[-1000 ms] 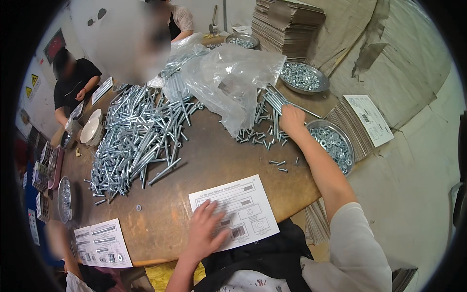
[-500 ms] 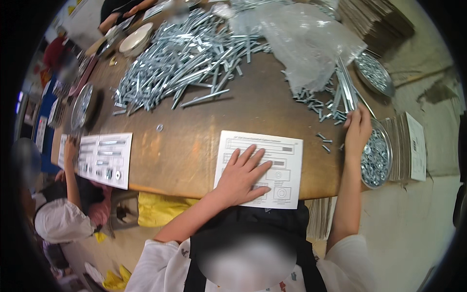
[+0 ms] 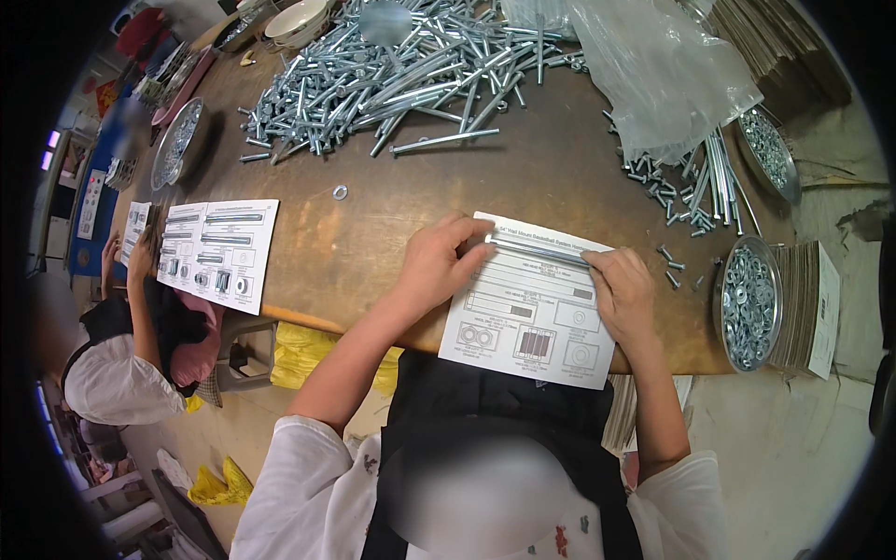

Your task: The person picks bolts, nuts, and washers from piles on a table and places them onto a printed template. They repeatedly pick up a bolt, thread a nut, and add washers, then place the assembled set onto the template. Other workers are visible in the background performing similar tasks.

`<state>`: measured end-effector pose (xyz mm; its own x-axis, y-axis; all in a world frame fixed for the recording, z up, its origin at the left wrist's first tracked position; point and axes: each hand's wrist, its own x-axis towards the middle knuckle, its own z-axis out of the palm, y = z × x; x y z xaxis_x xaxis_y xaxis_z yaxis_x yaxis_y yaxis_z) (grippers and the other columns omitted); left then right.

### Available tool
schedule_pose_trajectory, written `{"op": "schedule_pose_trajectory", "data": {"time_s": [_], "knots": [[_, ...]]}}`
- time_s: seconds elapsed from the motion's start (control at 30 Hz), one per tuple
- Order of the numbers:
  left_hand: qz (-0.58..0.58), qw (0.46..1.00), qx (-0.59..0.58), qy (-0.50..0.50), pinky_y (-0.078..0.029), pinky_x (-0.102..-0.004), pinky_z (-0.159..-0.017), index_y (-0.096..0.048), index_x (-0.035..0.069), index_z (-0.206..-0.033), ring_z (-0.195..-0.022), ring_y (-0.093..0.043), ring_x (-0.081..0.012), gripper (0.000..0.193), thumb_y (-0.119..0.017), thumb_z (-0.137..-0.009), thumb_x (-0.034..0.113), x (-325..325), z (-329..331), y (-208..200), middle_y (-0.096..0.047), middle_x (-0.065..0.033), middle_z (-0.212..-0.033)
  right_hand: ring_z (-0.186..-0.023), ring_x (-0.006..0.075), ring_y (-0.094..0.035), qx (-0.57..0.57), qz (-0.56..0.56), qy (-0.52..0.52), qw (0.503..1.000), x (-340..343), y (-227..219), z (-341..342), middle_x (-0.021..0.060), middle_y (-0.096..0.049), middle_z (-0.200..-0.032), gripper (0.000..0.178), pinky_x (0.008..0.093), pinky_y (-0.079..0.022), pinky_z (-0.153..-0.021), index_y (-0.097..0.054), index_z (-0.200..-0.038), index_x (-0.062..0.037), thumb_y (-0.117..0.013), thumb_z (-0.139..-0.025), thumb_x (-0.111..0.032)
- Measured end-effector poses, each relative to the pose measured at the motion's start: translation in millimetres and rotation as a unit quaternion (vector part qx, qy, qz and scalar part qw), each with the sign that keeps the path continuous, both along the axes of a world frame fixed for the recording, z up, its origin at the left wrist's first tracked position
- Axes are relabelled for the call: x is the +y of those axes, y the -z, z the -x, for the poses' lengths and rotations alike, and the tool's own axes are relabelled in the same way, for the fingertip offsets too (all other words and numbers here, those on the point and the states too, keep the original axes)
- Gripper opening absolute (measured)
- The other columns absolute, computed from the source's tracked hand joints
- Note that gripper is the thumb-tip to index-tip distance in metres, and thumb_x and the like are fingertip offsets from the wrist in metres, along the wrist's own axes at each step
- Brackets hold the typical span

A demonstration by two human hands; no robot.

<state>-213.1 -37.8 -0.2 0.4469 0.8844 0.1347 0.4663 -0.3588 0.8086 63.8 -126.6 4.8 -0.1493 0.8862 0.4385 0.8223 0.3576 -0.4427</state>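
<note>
A printed sheet [image 3: 532,322] with outline drawings of hardware lies at the table's front edge before me. Across its top row of drawings runs a long silvery bolt [image 3: 539,249]; whether a second one lies against it I cannot tell. My left hand [image 3: 441,261] pinches its left end between thumb and fingers. At the other end, my right hand [image 3: 621,291] is closed on it, the wrist over the sheet's right side. The bolt's ends are partly hidden by my fingers.
A big heap of long bolts [image 3: 373,89] covers the table's back. On the right are a plastic bag [image 3: 663,84], short bolts [image 3: 658,182], more long bolts [image 3: 719,182] and a bowl of washers [image 3: 749,303]. A co-worker's hands [image 3: 140,257] are by another sheet [image 3: 219,247] at left.
My right hand has come from the long bolts at right to the sheet, bringing a bolt. My left hand has gone from lying flat on the sheet to gripping the bolt's left end.
</note>
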Motion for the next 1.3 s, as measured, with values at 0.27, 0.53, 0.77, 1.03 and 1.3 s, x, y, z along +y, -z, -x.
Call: {"op": "schedule_pose_trajectory", "data": {"time_s": [0.27,0.53,0.77,1.03,1.3], "knots": [[-0.156,0.986,0.037,-0.047,-0.052,-0.0389,-0.086,-0.070,0.005,-0.109,-0.100,-0.064,-0.0313,0.024,-0.070,-0.088,0.018,47,6,-3,-0.067,-0.0158,-0.103,-0.090,0.0335,-0.062,0.058,-0.046,0.063,0.995,3,5,-6,0.0144,-0.066,-0.095,0.024,0.0409,-0.050,-0.078,-0.068,-0.100,-0.0017,-0.070,-0.077,0.001],[-0.237,0.969,0.069,-0.010,-0.049,-0.0414,-0.084,-0.068,0.005,-0.102,-0.093,-0.061,-0.0348,0.018,-0.068,-0.085,0.009,80,43,-27,-0.065,-0.0151,-0.102,-0.079,0.0198,-0.066,0.229,-0.094,0.209,0.946,-17,-2,-20,0.0135,-0.069,-0.093,0.016,0.0285,-0.052,-0.072,-0.069,-0.103,0.0029,-0.064,-0.089,0.002],[-0.181,0.964,0.009,0.195,-0.050,-0.0402,-0.081,-0.067,0.006,-0.103,-0.093,-0.062,-0.0296,0.024,-0.074,-0.080,0.007,-15,-4,-6,-0.065,-0.0117,-0.097,-0.077,0.0197,-0.066,0.148,0.069,0.068,0.984,-35,-19,22,0.0084,-0.069,-0.096,0.017,0.0287,-0.052,-0.067,-0.072,-0.101,-0.0033,-0.069,-0.085,-0.001],[-0.123,0.990,0.013,0.069,-0.050,-0.0390,-0.080,-0.067,0.004,-0.107,-0.093,-0.061,-0.0304,0.035,-0.081,-0.077,0.016,-18,11,1,-0.066,-0.0117,-0.096,-0.075,0.0231,-0.064,0.109,0.044,0.072,0.990,-34,11,16,0.0071,-0.065,-0.089,0.015,0.0324,-0.051,-0.064,-0.073,-0.093,-0.0044,-0.075,-0.079,-0.002],[-0.114,0.991,-0.023,0.072,-0.050,-0.0423,-0.078,-0.068,0.004,-0.099,-0.088,-0.062,-0.0342,0.020,-0.073,-0.082,0.012,-19,26,17,-0.064,-0.0143,-0.090,-0.076,0.0293,-0.064,0.053,0.045,0.038,0.997,-30,3,19,0.0106,-0.063,-0.089,0.017,0.0360,-0.051,-0.067,-0.074,-0.092,-0.0057,-0.074,-0.076,-0.001]]}}
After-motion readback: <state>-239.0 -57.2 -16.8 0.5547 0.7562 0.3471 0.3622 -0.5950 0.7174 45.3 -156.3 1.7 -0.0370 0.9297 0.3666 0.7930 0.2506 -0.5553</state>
